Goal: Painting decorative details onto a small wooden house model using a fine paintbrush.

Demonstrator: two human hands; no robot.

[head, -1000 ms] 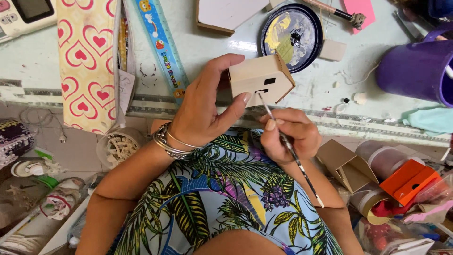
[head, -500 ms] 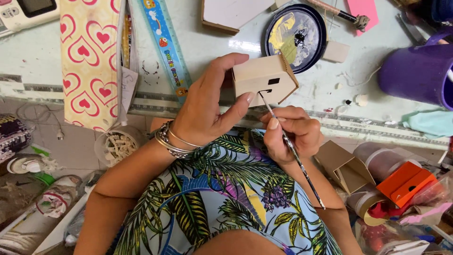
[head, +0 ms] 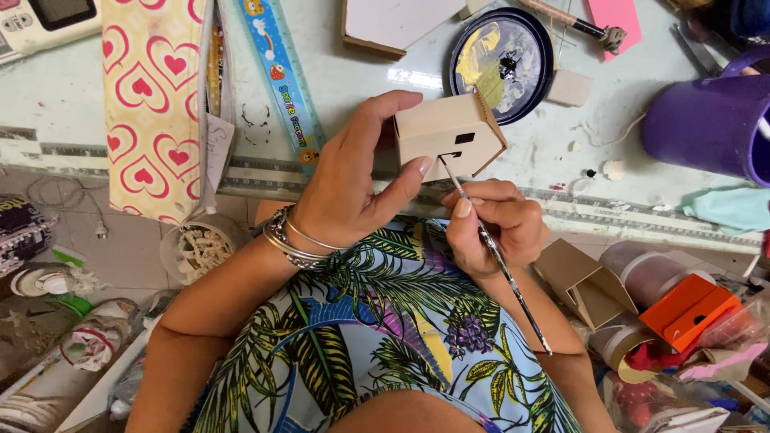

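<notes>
My left hand (head: 349,188) grips a small cream-painted cardboard house (head: 445,132) over the edge of the pale green table (head: 337,80), thumb under it and fingers on top. My right hand (head: 489,224) pinches a thin paintbrush (head: 497,256). Its tip touches a small dark slot on the house's front. The brush handle slants down to the right over my flowered clothes. Silver bangles circle my left wrist.
On the table lie a heart-patterned strip (head: 152,104), a blue ruler (head: 281,76), a round dark lid with yellow paint (head: 501,52), a cardboard piece (head: 397,24) and a purple cup (head: 710,124). Cardboard bits (head: 581,277), an orange box (head: 686,309) and tape rolls crowd the lower right.
The view has drifted slightly. My right hand has shifted the brush a little against the house front. My left hand keeps the same hold.
</notes>
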